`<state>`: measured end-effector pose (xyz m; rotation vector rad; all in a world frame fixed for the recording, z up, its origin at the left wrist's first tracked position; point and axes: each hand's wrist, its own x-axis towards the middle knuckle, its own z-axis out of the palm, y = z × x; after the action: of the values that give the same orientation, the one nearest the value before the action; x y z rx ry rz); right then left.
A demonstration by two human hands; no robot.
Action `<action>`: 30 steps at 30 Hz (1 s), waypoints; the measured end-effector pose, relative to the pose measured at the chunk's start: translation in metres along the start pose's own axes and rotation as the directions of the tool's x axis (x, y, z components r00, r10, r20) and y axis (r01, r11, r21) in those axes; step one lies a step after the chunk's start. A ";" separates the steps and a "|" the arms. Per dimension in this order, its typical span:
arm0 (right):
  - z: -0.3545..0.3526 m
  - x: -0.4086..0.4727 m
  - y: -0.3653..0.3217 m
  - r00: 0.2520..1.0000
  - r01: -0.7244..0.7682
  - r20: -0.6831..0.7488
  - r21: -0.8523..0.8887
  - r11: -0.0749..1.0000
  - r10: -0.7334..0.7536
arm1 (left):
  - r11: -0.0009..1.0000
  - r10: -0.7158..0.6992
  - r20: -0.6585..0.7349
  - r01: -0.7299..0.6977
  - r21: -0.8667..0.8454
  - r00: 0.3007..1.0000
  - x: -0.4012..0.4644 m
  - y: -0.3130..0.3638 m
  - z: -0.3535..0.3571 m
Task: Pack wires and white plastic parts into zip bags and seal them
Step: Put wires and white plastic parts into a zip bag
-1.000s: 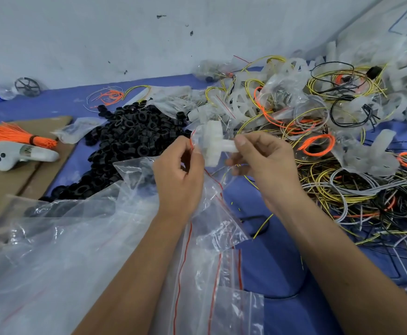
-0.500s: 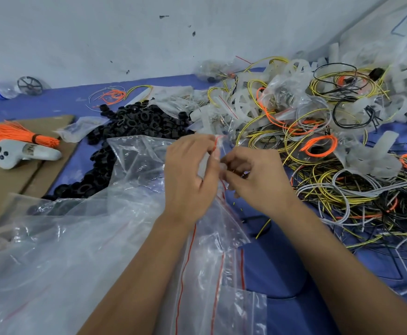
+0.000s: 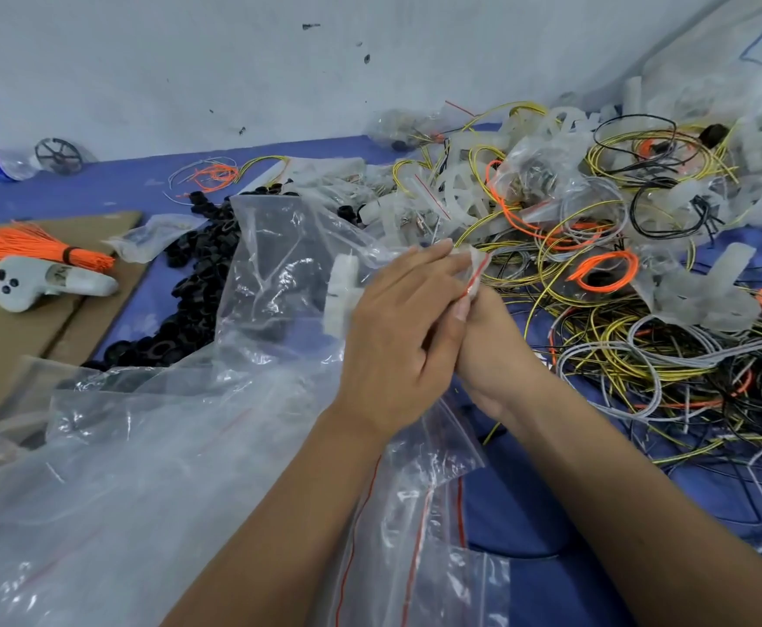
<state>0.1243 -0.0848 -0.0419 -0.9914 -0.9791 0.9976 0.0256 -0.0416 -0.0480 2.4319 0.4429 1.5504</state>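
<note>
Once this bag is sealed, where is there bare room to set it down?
Bare blue mat shows between the right forearm and the loose zip bags; more lies far left by the bottle. The cardboard near the controller is open too. The wire pile on the right is crowded.

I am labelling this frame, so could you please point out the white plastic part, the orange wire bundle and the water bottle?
white plastic part [image 3: 340,295], head view, its flat face
orange wire bundle [image 3: 31,247], head view, mid-strands
water bottle [image 3: 1,165], head view, its label

Left hand [image 3: 397,337] and right hand [image 3: 492,350] together pinch red-striped mouth of zip bag [image 3: 279,273]; white plastic part [image 3: 342,291] sits inside. Tangled wires [image 3: 618,337] lie right, black rings [image 3: 189,282] left.
</note>
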 end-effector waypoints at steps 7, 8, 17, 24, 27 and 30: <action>-0.005 0.003 -0.002 0.974 0.224 0.114 -0.597 0.770 -0.195 | 0.982 -0.185 -0.185 0.189 0.004 0.965 -0.003 -0.003 -0.003; -0.004 0.003 -0.002 0.962 0.263 0.135 -0.679 0.685 -0.235 | 0.982 -0.188 -0.196 0.191 -0.002 0.962 -0.003 -0.003 -0.003; -0.006 0.000 0.005 0.906 0.335 0.407 -0.524 0.784 -0.115 | 0.988 -0.155 -0.183 0.152 -0.031 0.971 -0.002 0.001 -0.003; -0.004 0.004 0.001 0.864 0.482 0.426 -0.551 0.681 -0.267 | 0.990 -0.144 -0.137 0.141 -0.031 0.980 -0.001 0.001 -0.001; -0.002 0.001 0.004 0.880 0.405 0.435 -0.479 0.779 -0.190 | 0.989 -0.144 -0.151 0.137 -0.054 0.978 -0.001 0.000 -0.001; -0.001 -0.002 0.008 0.856 0.355 0.513 -0.508 0.785 -0.055 | 0.981 -0.186 -0.101 0.180 -0.068 0.977 -0.003 -0.002 0.000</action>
<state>0.1231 -0.0854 -0.0506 -1.1228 -1.8608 0.7594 0.0244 -0.0413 -0.0514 2.2028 0.6135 1.5955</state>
